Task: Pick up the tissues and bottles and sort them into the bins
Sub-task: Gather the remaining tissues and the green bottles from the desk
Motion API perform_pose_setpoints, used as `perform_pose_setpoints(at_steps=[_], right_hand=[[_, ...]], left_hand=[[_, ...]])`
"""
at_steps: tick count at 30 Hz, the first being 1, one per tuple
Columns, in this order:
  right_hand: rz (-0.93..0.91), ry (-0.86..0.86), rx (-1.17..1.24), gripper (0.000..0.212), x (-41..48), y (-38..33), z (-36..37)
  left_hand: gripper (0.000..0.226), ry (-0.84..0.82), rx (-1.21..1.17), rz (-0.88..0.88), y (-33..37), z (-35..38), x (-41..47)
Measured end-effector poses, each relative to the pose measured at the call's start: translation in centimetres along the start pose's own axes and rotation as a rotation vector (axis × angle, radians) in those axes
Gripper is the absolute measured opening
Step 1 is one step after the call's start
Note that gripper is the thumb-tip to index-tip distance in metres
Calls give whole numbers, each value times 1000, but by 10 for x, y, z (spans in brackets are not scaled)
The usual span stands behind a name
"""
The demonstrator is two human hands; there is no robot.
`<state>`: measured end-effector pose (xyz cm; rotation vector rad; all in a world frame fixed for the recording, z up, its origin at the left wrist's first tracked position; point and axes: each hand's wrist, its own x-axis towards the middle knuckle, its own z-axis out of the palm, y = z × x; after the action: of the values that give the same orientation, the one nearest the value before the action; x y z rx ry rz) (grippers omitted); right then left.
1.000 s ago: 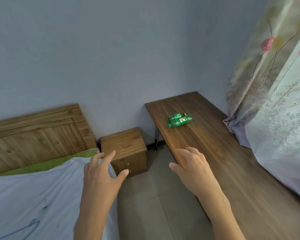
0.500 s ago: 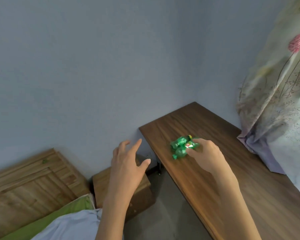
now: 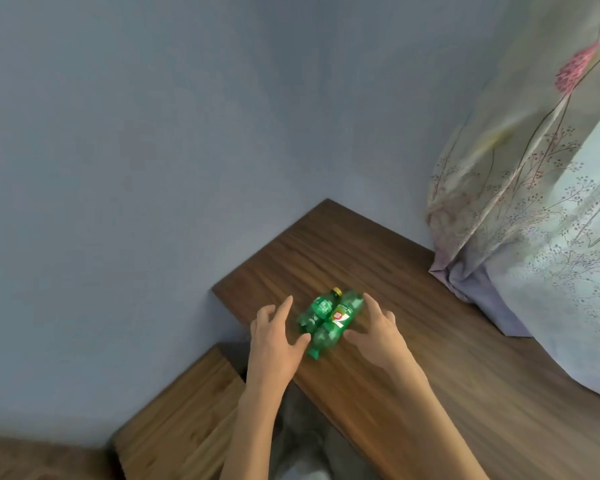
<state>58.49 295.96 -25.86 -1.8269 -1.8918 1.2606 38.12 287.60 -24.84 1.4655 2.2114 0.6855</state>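
Green plastic lies between my fingers (image 3: 285, 306): left hand (image 3: 274, 337) and right hand (image 3: 376, 336) both spread wide, holding nothing, thumbs just beside the two bottles (image 3: 329, 318). They lie flat, side by side, on the dark wooden table (image 3: 430, 341), near its far end.

The one head-worn view looks forward and steeply down, close over the tabletop (image 3: 326, 244) corner against the wall (image 3: 153, 150).

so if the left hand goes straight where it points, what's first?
Likely the left bottle, on the thumb side of the left hand; the fingers aim just past it along the table. Height unclear.
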Motion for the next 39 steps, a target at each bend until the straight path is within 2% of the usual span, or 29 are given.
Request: perform_pose_setpoints(at_steps=[8,14,21,26,29,35,39], right_hand=[[237,49,119,101,82,11,64],[392,113,194,103,118,9,99],[476,169,180,110,157,14,126],[535,212,107,114,177,14,131],[580,235,115,110,183,11,128],[608,228,89,111,198,14,118],[608,278,143,105,205,15,102]], left_hand=[[89,-276,35,14,-50,68,97],[93,-463,59,111,-73,109,133],[87,-599,48,123,-104,138,171],[95,-705,48,211,-115,155,205],[99,-740,42,251,-110,164,227],[96,-779,61,283,-90,177,259],[94,-809,28,285,-72,172,279]])
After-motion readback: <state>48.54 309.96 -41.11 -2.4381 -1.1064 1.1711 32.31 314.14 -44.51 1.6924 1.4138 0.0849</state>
